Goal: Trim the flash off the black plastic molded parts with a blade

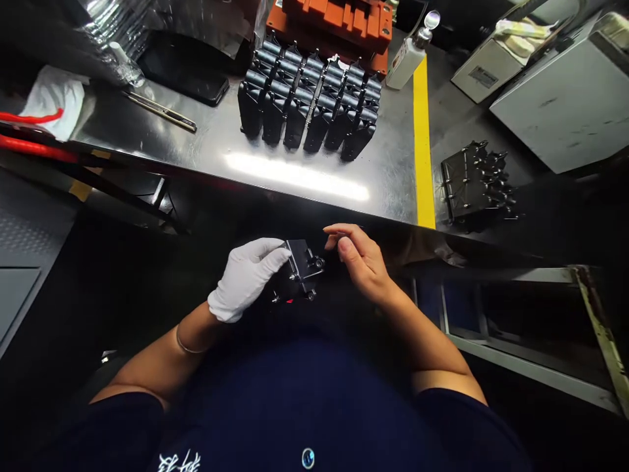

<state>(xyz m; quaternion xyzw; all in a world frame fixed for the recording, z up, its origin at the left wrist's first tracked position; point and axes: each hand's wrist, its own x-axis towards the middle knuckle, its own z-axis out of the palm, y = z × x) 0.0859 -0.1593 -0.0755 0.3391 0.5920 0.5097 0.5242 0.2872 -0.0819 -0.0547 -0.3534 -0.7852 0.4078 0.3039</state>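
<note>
My left hand (248, 272), in a white glove, grips a black moulded plastic part (301, 262) by its left side, in front of my body and below the table's edge. The part has a round boss on its right and small pins low down. Bare and apart from it, my right hand (358, 259) hovers just to the right with fingers curved and a gap between thumb and forefinger. Nothing shows in that hand. On the metal table (211, 141) stands a row of several similar black parts (307, 98).
An orange fixture (339, 26) and a white bottle (407, 62) stand behind the row. More black parts (474, 180) sit right of the yellow tape (423, 144), near a grey box (565, 92). Tweezers (162, 111), a dark phone-like slab (184, 65) and a white cloth (54, 101) lie left.
</note>
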